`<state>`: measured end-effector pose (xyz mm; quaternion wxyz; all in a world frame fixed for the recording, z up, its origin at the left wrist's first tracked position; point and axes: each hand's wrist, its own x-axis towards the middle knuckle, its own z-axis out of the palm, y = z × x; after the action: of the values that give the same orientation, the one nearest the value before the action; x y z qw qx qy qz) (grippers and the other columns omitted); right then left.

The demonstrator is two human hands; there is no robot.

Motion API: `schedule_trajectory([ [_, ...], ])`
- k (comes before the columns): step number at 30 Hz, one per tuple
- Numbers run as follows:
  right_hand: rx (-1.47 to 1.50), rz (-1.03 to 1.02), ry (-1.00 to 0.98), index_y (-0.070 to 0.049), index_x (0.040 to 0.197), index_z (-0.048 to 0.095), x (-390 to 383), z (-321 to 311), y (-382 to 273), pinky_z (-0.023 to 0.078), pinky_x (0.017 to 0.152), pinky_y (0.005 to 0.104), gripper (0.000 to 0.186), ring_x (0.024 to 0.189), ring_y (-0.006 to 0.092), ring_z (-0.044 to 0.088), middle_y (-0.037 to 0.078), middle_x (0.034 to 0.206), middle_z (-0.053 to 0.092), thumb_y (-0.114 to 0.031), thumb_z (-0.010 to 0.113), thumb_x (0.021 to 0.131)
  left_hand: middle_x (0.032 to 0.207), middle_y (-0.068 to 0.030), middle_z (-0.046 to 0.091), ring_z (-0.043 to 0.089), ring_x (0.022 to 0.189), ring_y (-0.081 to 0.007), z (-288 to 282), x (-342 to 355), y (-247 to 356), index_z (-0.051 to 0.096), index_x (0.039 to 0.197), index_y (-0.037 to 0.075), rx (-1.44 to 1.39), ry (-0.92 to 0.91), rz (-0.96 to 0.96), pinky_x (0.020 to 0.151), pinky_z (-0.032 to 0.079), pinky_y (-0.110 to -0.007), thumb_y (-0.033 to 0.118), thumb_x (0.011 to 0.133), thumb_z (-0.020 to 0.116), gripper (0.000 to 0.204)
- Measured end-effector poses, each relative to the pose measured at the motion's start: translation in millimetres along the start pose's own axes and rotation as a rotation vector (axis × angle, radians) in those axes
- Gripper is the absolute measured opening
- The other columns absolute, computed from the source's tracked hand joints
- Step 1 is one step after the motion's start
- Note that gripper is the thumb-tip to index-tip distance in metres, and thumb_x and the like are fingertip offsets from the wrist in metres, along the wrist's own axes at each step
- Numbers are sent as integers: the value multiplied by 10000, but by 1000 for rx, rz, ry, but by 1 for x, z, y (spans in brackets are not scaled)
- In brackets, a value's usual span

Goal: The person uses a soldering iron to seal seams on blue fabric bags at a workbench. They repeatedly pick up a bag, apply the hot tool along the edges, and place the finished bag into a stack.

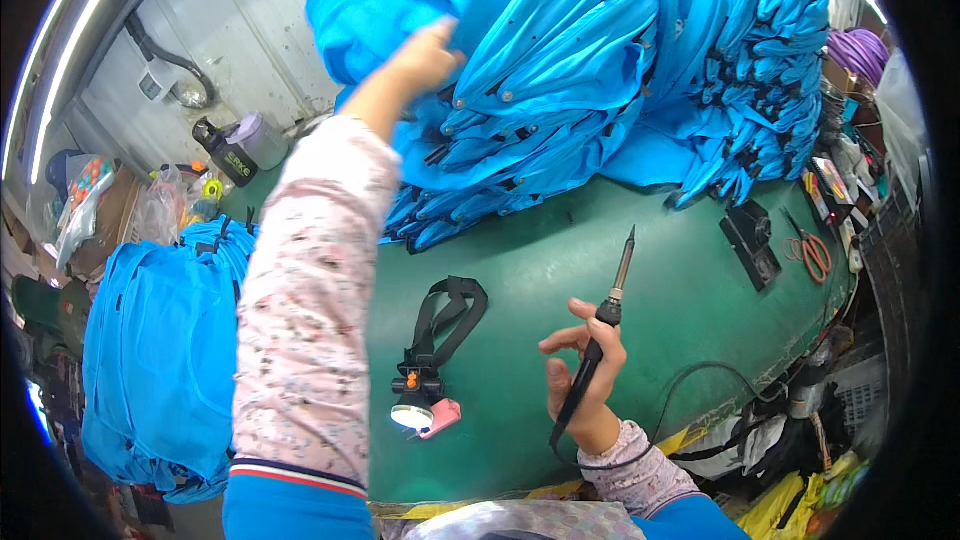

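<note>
My right hand (588,372) holds a soldering iron (578,390) by its black handle, between thumb and fingers, with the metal tip pointing up and away. Its cord trails past my wrist over the table. At the far side, my left hand (425,58) reaches to a tall pile of bright blue sewn fabric pieces (570,50) with small dark fittings along their edges. That hand is smeared by motion, so whether it grips the cloth does not show. Between my arms, a headlamp (412,414) with a black strap and a lit lens lies on the green table (510,340), beside a small pink object (441,418).
More blue fabric pieces (165,350) are heaped at the left. Towards the right lie a black block-shaped stand (750,245) and orange-handled scissors (813,255). A dark bottle (225,152) and a pale cup (258,142) stand at the far left.
</note>
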<state>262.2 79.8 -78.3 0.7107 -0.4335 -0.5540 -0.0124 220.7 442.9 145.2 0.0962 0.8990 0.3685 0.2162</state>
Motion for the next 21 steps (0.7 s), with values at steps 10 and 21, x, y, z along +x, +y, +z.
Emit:
schedule_trajectory([
  [10,74,147,24,-26,1432,295,3,-1,-16,535,716,299,560,778,178,633,228,1363,485,-310,555,1026,1104,-213,600,594,1040,-376,39,-192,60,568,1175,15,90,540,614,881,500,-467,18,806,609,371],
  [21,188,70,-125,5,1394,353,-12,30,-55,535,659,267,478,752,153,632,207,1298,538,-171,574,1009,1147,-120,569,557,1081,-293,-52,-504,-62,539,1341,89,1070,173,-260,824,474,-413,171,764,712,608],
])
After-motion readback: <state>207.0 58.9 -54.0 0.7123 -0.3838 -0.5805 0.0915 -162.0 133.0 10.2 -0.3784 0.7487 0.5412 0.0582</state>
